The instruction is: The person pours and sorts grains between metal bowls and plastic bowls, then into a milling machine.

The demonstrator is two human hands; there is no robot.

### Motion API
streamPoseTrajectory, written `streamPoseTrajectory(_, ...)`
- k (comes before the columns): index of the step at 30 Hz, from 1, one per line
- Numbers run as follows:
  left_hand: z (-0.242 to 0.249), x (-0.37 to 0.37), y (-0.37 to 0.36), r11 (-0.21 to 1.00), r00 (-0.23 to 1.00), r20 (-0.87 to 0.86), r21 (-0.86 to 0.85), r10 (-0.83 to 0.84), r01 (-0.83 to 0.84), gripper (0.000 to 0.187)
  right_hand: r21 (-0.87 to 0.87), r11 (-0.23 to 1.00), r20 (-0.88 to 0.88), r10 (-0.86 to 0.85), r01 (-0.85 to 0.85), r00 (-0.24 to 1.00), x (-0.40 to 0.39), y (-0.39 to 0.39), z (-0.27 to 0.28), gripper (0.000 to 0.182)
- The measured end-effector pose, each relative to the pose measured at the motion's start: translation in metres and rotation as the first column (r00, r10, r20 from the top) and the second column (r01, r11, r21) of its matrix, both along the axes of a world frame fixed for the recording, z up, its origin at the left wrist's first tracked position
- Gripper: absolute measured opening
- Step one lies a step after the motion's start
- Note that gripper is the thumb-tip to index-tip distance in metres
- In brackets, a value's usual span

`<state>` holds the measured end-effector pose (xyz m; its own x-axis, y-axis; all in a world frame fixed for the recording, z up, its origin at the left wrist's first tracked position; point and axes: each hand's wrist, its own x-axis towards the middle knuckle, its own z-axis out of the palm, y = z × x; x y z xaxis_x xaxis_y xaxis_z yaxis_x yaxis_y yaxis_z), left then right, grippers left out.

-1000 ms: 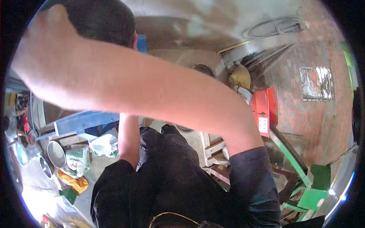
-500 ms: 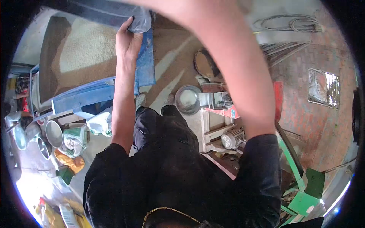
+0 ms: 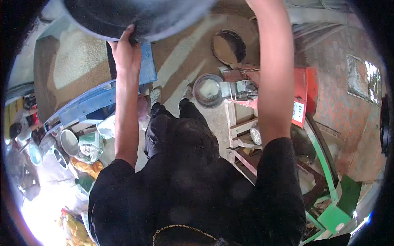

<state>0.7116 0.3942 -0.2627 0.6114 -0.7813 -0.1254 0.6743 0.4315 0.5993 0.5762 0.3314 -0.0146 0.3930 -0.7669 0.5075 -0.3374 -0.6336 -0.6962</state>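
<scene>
My left hand is closed on the near rim of a wide dark basin, its thumb lying over the inside edge. The basin is raised at the top of the view, and its far part is cut off. My right forearm reaches up past the top edge, so the right hand is out of sight. Below the basin, to the left, a blue-framed machine has a broad bed of pale grain.
On the floor ahead stand a metal bowl with pale contents and a round pan. A red machine on a wooden frame is at right, beside a green metal frame. Buckets and sacks crowd the left. Another person is at far left.
The basin has swung right and now shows more of its dark inside, my left hand still on its rim. My right arm has straightened and moved right, and its hand has left the view.
</scene>
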Motion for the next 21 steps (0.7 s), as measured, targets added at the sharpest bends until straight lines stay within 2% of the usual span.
streamPoseTrajectory(2,0.025,-0.016,0.014,0.984,0.98,0.201,0.171,0.003,-0.038,0.05,0.208,0.96,0.049,-0.2,0.185,0.979,-0.057,-0.015,-0.046,0.047)
streamPoseTrajectory(3,0.029,-0.021,0.017,0.982,0.977,0.215,0.18,0.014,-0.054,0.05,0.34,0.926,0.139,-0.222,0.164,0.965,-0.103,-0.03,-0.083,0.04)
streamPoseTrajectory(4,0.032,-0.026,0.019,0.958,0.925,0.37,0.284,-0.083,-0.027,0.049,0.465,0.876,0.218,-0.256,0.13,0.942,-0.141,-0.041,-0.129,0.034)
streamPoseTrajectory(5,0.034,-0.034,0.02,0.92,0.843,0.499,0.392,-0.2,-0.014,0.049,0.637,0.769,0.355,-0.362,0.061,0.862,-0.157,-0.029,-0.155,0.039)
streamPoseTrajectory(6,0.033,-0.047,0.02,0.906,0.727,0.642,0.418,-0.243,-0.066,0.041,0.77,0.599,0.236,-0.587,0.219,0.775,-0.168,-0.01,-0.168,0.041)
streamPoseTrajectory(7,0.026,-0.061,0.018,0.91,0.695,0.667,0.412,-0.267,-0.046,0.044,0.534,0.779,-0.106,-0.324,0.329,0.94,-0.203,0.005,-0.213,0.041)
streamPoseTrajectory(8,0.021,-0.078,0.016,0.867,0.635,0.686,0.496,-0.356,-0.05,0.047,0.169,0.938,-0.432,-0.205,0.303,0.878,-0.239,0.021,-0.258,0.043)
streamPoseTrajectory(9,0.014,-0.093,0.013,0.819,0.569,0.694,0.57,-0.441,-0.06,0.05,0.315,0.865,-0.448,-0.228,0.391,0.865,-0.253,0.042,-0.282,0.047)
streamPoseTrajectory(10,-0.002,-0.106,0.01,0.82,0.555,0.698,0.57,-0.451,-0.05,0.05,0.536,0.745,-0.327,-0.25,0.396,0.911,-0.273,0.066,-0.321,0.04)
streamPoseTrajectory(11,-0.025,-0.119,0.009,0.752,0.403,0.716,0.653,-0.571,-0.095,0.052,0.727,0.582,-0.19,-0.34,0.365,0.921,-0.292,0.089,-0.361,0.033)
streamPoseTrajectory(12,-0.047,-0.132,0.008,0.677,0.25,0.694,0.718,-0.676,-0.164,0.055,0.856,0.411,-0.093,-0.473,0.312,0.876,-0.312,0.113,-0.399,0.027)
streamPoseTrajectory(14,-0.084,-0.154,0.006,0.456,0.068,0.469,0.877,-0.88,-0.15,0.059,0.991,0.024,-0.083,-0.673,0.133,0.735,-0.334,0.145,-0.446,0.017)
streamPoseTrajectory(15,-0.102,-0.168,0.007,0.361,0.048,0.372,0.919,-0.927,-0.16,0.059,0.98,-0.156,-0.066,-0.835,-0.12,0.547,-0.33,0.159,-0.451,0.014)
streamPoseTrajectory(16,-0.121,-0.183,0.012,0.262,0.032,0.271,0.95,-0.962,-0.168,0.06,0.968,-0.204,-0.106,-0.862,-0.147,0.496,-0.328,0.172,-0.455,0.012)
streamPoseTrajectory(17,-0.147,-0.194,0.015,0.13,0.066,0.138,0.985,-0.988,-0.114,0.058,0.953,-0.244,-0.143,-0.883,-0.179,0.446,-0.327,0.18,-0.462,0.01)
streamPoseTrajectory(18,-0.176,-0.203,0.018,-0.007,0.079,-0.002,0.999,-0.997,-0.054,0.057,0.967,-0.212,-0.117,-0.864,-0.143,0.489,-0.328,0.195,-0.483,0.008)
streamPoseTrajectory(20,-0.23,-0.224,0.029,-0.118,0.098,-0.112,0.991,-0.989,-0.055,0.053,0.927,-0.298,-0.169,-0.875,-0.228,0.455,-0.35,0.241,-0.546,0.006)
streamPoseTrajectory(21,-0.259,-0.233,0.036,-0.128,0.086,-0.122,0.99,-0.989,-0.066,0.053,0.853,-0.372,-0.234,-0.899,-0.365,0.37,-0.354,0.256,-0.577,0.005)
